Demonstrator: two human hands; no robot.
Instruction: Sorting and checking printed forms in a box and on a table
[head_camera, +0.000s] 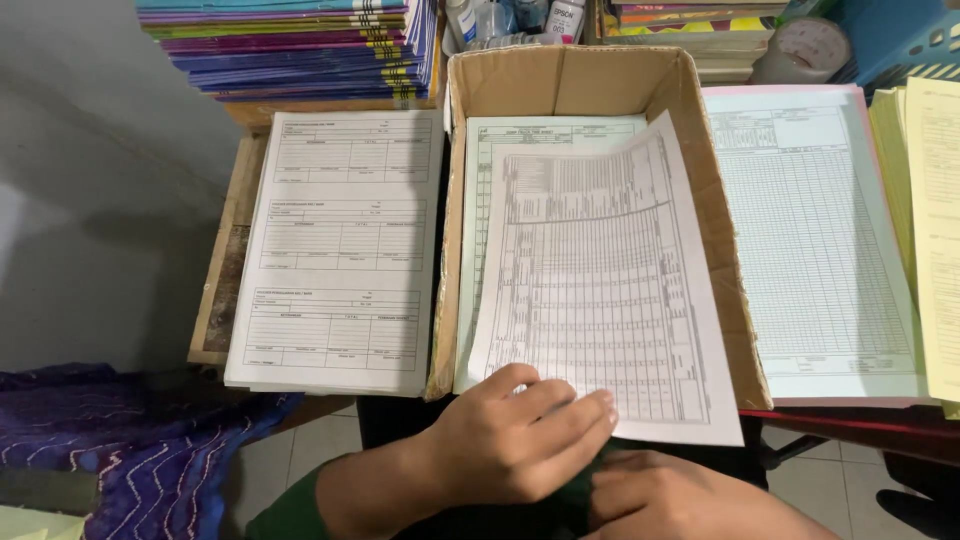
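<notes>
**A:** In the head view, what are the hands doing?

**B:** The left hand (510, 440) lies palm down, fingers loosely curled, on the near edge of a white printed sheet (600, 290). The fingertips press the paper; whether the thumb is under it I cannot tell. The right hand (680, 500) sits just below the sheet's near right corner, mostly out of view at the bottom. I cannot tell how open it is or whether it holds anything.

**A:** And where is the sheet?

**B:** It lies tilted in an open cardboard box (560, 80), its far corner lifted against the right wall and its near edge sticking out over the box's front. Under it, flat in the box, is a pale green form (490, 180) of the same gridded kind.

**A:** What lies around the box?

**B:** To the left, touching the box wall, a stack of white forms (340, 250) rests on a wooden tray (225, 270). To the right, a pale blue gridded stack (810, 240) with a pink edge lies on the worktop, and beside that, yellow sheets (935, 230) reach the frame's edge.

**A:** And further back?

**B:** A pile of coloured booklets (300, 45) behind the white forms, a few small bottles (510, 20) behind the box, and a round dial scale (805, 45) beside a blue basket (895, 35). Lower left, a purple patterned cloth (130, 440) lies near the tiled floor (290, 460).
</notes>
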